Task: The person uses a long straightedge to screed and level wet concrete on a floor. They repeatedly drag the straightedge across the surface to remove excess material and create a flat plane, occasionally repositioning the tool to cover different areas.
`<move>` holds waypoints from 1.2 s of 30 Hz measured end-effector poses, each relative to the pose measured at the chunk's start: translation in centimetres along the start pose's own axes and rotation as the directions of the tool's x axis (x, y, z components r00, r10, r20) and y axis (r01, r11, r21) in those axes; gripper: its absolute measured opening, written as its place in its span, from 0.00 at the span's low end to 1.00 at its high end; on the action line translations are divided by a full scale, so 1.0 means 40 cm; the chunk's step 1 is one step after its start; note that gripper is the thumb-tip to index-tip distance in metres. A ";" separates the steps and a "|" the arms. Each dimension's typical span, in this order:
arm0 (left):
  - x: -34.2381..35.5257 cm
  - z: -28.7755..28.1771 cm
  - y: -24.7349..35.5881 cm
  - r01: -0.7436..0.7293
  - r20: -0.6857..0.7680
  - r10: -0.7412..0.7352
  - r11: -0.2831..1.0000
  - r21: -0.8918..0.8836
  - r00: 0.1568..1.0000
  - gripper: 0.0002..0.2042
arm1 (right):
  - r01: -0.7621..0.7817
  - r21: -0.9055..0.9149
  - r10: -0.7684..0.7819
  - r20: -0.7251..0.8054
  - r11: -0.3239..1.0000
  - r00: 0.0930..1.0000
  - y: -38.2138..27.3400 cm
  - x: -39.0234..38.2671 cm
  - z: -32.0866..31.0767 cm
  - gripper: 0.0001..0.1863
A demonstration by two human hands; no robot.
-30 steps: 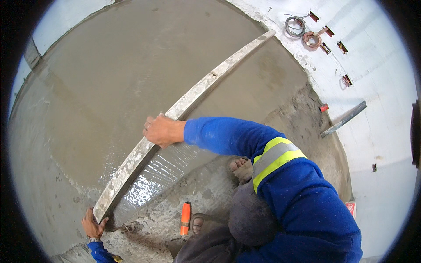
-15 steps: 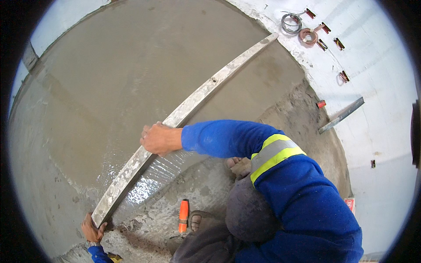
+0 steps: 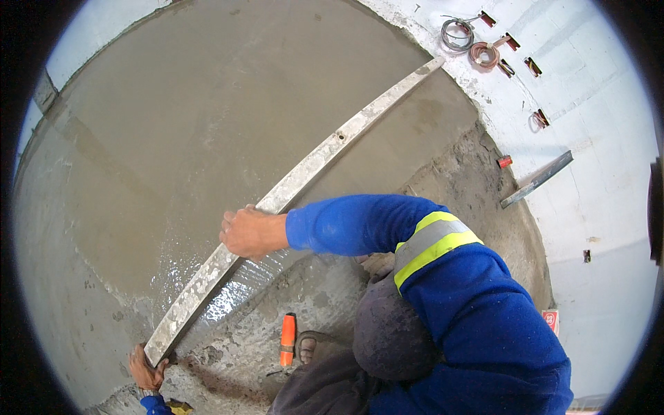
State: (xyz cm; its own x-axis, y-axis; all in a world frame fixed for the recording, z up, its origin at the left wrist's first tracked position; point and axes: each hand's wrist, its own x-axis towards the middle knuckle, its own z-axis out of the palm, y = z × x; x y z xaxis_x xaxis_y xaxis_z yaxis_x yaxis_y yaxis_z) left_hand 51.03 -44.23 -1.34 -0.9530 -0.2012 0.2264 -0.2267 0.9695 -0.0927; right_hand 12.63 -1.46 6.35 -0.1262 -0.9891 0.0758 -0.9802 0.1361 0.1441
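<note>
A long pale screed bar (image 3: 304,178), smeared with dried mortar, lies slantwise across wet grey mortar (image 3: 228,104). Its far tip is close to the white wall at the upper right. My right hand (image 3: 253,233) is closed over the bar below its middle, with the blue sleeve reaching across from the right. At the near left end, my left hand (image 3: 145,368) grips the bar, thumb on one side and fingers on the other. Water shines on the mortar along the bar's near edge.
An orange-handled tool (image 3: 288,339) lies by my foot (image 3: 308,350) on rough concrete. Along the white wall (image 3: 595,187) are coiled cables (image 3: 484,55), several open wall boxes, a leaning metal strip (image 3: 537,180) and a red pipe stub (image 3: 505,162).
The screed bar has shifted a little toward me and to the right, and my right hand has moved down with it. Both hands keep their hold.
</note>
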 end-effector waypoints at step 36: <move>0.007 -0.083 -0.021 0.070 0.123 -0.056 0.990 -0.120 0.991 0.32 | -0.016 0.212 -0.019 0.162 0.977 0.987 -0.207 -0.035 -0.023 0.30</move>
State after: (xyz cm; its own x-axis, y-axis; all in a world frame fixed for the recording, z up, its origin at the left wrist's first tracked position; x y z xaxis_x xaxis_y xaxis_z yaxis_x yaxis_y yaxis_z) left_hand 51.61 -44.64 2.02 -0.9564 -0.2703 0.1104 -0.2674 0.9627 0.0405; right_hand 21.06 -1.14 5.95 -0.1305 -0.9876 -0.0874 -0.9882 0.1367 -0.0693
